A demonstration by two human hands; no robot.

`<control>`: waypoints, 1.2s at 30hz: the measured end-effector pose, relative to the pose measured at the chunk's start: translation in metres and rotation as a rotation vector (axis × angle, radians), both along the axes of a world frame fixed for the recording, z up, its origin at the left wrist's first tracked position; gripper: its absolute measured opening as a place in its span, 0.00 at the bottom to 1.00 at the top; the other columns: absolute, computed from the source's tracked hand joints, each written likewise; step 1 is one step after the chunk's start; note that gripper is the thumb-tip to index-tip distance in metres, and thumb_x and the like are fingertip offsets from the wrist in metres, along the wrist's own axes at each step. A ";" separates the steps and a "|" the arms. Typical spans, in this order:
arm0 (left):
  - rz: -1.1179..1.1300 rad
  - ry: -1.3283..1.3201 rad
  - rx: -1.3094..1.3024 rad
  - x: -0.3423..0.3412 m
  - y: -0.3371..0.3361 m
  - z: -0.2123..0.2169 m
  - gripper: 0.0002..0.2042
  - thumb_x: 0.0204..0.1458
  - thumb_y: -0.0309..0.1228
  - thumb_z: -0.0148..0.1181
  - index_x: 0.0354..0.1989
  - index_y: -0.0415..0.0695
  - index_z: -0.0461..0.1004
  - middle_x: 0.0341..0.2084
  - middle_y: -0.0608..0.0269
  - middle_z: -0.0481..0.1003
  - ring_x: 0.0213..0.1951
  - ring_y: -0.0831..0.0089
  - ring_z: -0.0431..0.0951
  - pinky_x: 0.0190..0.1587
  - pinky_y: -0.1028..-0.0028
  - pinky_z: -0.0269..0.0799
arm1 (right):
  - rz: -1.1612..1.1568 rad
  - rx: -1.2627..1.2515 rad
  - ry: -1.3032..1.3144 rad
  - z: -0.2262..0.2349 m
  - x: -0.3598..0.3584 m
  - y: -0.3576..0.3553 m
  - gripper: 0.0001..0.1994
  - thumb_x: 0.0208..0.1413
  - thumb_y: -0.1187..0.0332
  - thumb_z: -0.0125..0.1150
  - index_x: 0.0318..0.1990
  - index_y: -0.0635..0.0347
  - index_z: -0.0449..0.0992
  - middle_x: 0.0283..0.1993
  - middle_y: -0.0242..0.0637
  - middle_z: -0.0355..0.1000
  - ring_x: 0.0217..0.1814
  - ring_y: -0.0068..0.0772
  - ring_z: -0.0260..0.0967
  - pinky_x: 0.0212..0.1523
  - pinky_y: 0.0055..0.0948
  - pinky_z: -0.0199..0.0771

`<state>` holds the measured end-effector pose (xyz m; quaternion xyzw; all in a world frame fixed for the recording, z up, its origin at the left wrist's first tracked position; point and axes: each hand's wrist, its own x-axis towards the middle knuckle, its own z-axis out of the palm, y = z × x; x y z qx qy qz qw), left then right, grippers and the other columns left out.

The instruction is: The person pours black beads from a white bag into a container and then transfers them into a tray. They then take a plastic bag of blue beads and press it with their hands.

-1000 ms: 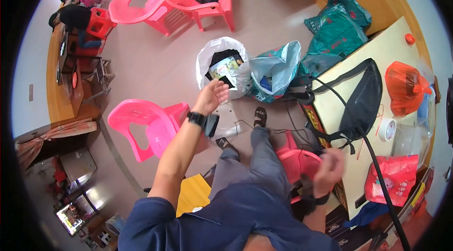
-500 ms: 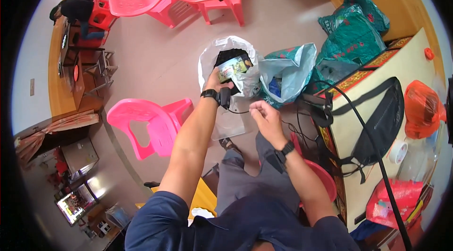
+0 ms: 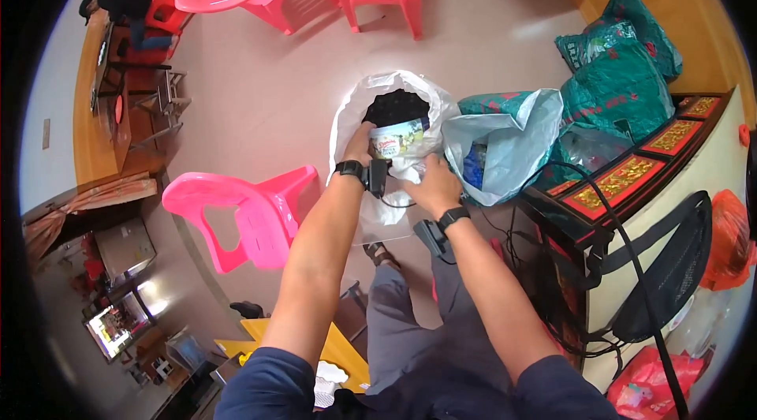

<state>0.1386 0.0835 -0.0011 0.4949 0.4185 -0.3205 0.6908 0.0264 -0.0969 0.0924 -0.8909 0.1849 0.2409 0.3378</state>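
A white bag (image 3: 344,116) stands upright on the floor in front of me, its mouth wide and dark contents (image 3: 394,107) inside. In its mouth is a white-and-green printed package (image 3: 398,138). My left hand (image 3: 359,147) is closed on the package's left side, some of its fingers hidden. At the near right of the mouth, my right hand (image 3: 436,186) grips the bag's crumpled rim between thumb and fingers. Beside it on the right stands an open green bag with a pale lining (image 3: 509,140), holding something blue (image 3: 475,165). Both wrists carry black straps with small devices.
Full green bags (image 3: 619,93) lean at the right by a carved dark-and-red table edge (image 3: 623,183). A pink chair (image 3: 236,211) stands left; more pink chairs (image 3: 386,6) are ahead. A black cable (image 3: 631,250) crosses the right side. A person (image 3: 130,6) sits far left.
My right hand has moved forward from over my lap to the bag's near rim. The package sits lower and more level in my left hand. The view has shifted slightly.
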 end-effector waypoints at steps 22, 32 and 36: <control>-1.193 -1.024 1.530 -0.028 -0.061 0.062 0.44 0.34 0.25 0.68 0.65 0.48 0.55 0.52 0.52 0.61 0.50 0.52 0.65 0.44 0.55 0.66 | -0.644 0.853 -0.189 -0.031 -0.077 -0.037 0.12 0.55 0.69 0.51 0.45 0.64 0.71 0.38 0.28 0.69 0.40 0.22 0.64 0.42 0.25 0.66; -0.911 -0.907 1.124 -0.052 -0.084 0.041 0.44 0.30 0.25 0.65 0.65 0.49 0.57 0.48 0.50 0.64 0.49 0.47 0.67 0.47 0.54 0.68 | -0.515 1.040 -0.257 -0.037 -0.054 -0.017 0.09 0.54 0.73 0.46 0.41 0.64 0.67 0.39 0.29 0.65 0.40 0.19 0.58 0.44 0.22 0.62; -0.727 -0.764 0.782 -0.036 -0.045 0.019 0.43 0.33 0.26 0.63 0.66 0.46 0.57 0.48 0.45 0.67 0.52 0.49 0.68 0.56 0.62 0.65 | -0.478 1.015 -0.245 -0.041 -0.058 -0.019 0.10 0.54 0.73 0.47 0.43 0.63 0.67 0.40 0.29 0.65 0.41 0.19 0.58 0.45 0.21 0.61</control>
